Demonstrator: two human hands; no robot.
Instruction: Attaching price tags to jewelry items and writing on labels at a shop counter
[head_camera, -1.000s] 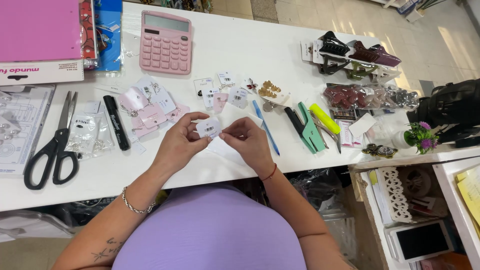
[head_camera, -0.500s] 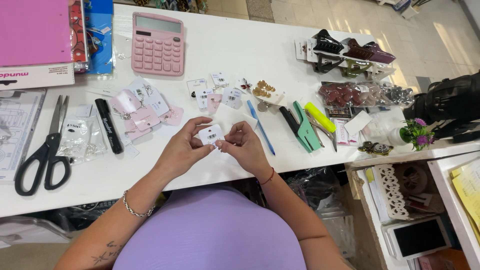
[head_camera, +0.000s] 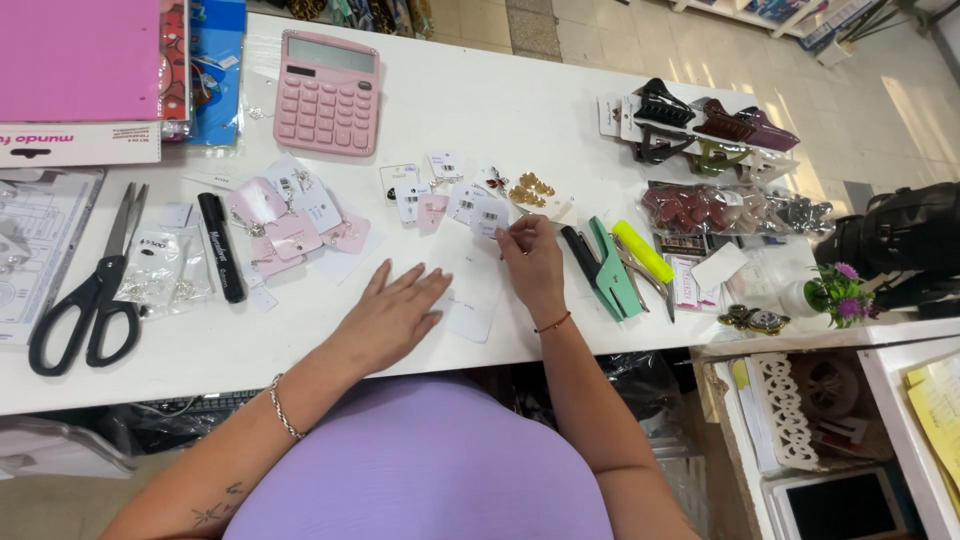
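My right hand (head_camera: 532, 262) reaches forward with thumb and forefinger pinched on a small white jewellery card (head_camera: 487, 213), which lies among other small cards (head_camera: 432, 195) in the middle of the white table (head_camera: 500, 100). Flat on the table, my left hand (head_camera: 393, 312) rests with fingers spread and holds nothing. Its fingertips touch a white paper sheet (head_camera: 472, 300) near the front edge. A beaded bracelet sits on the left wrist and a thin red cord on the right.
A pink calculator (head_camera: 327, 92) stands at the back. Pink cards (head_camera: 285, 222), a black marker (head_camera: 221, 248) and black scissors (head_camera: 88, 295) lie left. A green plier stapler (head_camera: 607, 268), yellow highlighter (head_camera: 643, 250), hair claws (head_camera: 700, 125) and bagged clips (head_camera: 720, 208) lie right.
Both hands held the small card close to the body. Now my right hand has carried it forward to the row of cards, and my left hand has let go and lies flat.
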